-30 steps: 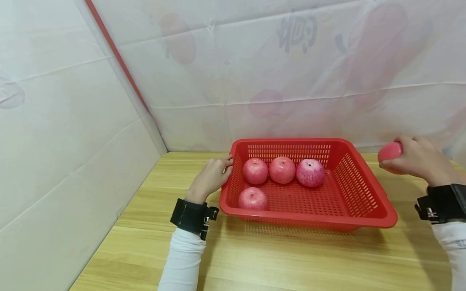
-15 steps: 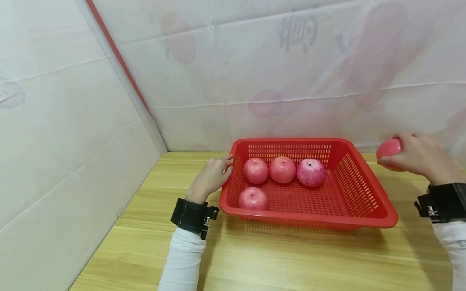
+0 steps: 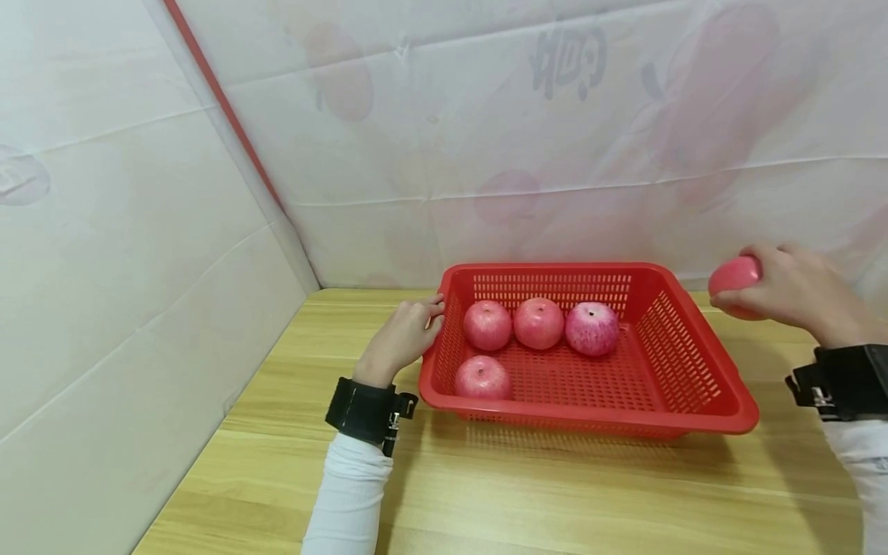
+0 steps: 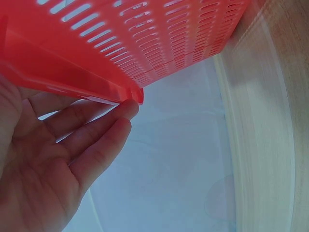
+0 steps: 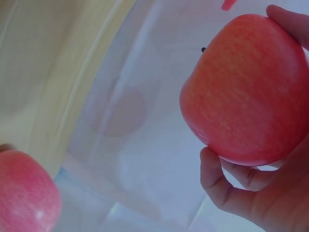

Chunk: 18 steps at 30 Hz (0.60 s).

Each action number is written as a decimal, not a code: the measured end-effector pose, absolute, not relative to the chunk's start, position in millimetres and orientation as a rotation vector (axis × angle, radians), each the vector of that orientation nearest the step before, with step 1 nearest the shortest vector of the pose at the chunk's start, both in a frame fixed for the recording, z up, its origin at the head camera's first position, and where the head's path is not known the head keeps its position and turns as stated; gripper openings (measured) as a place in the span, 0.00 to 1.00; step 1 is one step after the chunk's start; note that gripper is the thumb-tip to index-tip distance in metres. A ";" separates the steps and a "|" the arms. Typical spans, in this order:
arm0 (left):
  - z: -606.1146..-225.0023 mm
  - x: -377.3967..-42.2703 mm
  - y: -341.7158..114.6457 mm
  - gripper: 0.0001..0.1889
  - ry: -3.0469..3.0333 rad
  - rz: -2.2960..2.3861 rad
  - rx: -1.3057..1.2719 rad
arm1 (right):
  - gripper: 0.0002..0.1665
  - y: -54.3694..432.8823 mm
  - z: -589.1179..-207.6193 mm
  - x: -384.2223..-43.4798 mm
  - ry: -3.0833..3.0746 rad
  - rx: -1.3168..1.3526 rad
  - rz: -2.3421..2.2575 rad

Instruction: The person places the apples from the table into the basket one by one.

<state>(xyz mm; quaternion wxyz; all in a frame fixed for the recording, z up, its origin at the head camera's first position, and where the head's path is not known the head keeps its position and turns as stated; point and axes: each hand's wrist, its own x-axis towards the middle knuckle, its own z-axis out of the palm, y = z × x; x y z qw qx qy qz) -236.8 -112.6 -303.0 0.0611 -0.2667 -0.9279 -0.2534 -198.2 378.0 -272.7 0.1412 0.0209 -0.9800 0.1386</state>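
A red plastic basket (image 3: 583,412) with slotted walls stands on the wooden table (image 3: 527,493). Inside it, three apples line the back: a pink one (image 3: 487,325), another pink one (image 3: 538,324) and a darker, streaked one (image 3: 592,329). A fourth apple (image 3: 483,378) lies in the front left corner. My left hand (image 3: 400,339) touches the basket's left rim; in the left wrist view its nearly straight fingers (image 4: 101,152) rest against the rim's outer edge. Right of the basket, my right hand (image 3: 798,293) grips an apple (image 5: 248,92) above the table, fingers and thumb around its sides.
Another apple (image 5: 26,193) shows at the lower left of the right wrist view. A pale printed sheet (image 3: 430,154) hangs behind the table, and a white sheet (image 3: 125,293) closes off the left side. Both wrists wear black straps (image 3: 364,412).
My right hand, holding the apple, has moved slightly left and up toward the basket. The left hand, the basket and the apples in it stay where they were.
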 end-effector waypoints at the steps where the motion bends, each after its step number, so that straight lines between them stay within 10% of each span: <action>1: -302.9 -236.8 -112.6 0.16 -2.806 -0.763 -0.807 | 0.34 377.3 -272.1 -198.5 -2.832 0.055 0.397; 18: -302.2 -235.8 -112.6 0.16 -2.814 -0.772 -0.806 | 0.37 359.6 -262.4 -200.2 -2.841 0.036 0.417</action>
